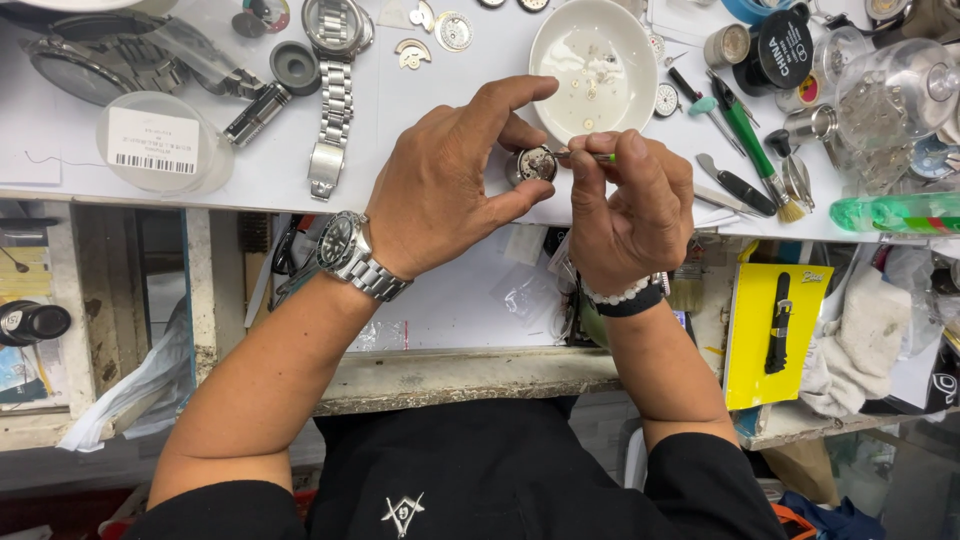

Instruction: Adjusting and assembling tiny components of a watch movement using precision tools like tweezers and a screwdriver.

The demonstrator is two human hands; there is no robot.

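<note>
The left hand (450, 185), a steel wristwatch (350, 255) on its wrist, curls partly closed with thumb and forefinger pinching a small round watch movement (533, 164) just above the white bench top (420, 110), at its near edge. The right hand (630, 205), wearing a bead bracelet and a dark band, is closed round a thin green-handled tool (590, 156) whose tip meets the movement's edge; the fingers hide most of the tool. Nearer the body, below the bench, a yellow card package (755, 340) holding a black strap leans at the right, its lower corner cut off by clutter. Farther back sits a white bowl (593, 68) with tiny parts too small to tell apart. To the left lie a steel bracelet watch (333, 95) and a clear round lid (160, 140) bearing a white rectangular barcode label. A black round pot (785, 45) stands far right
</note>
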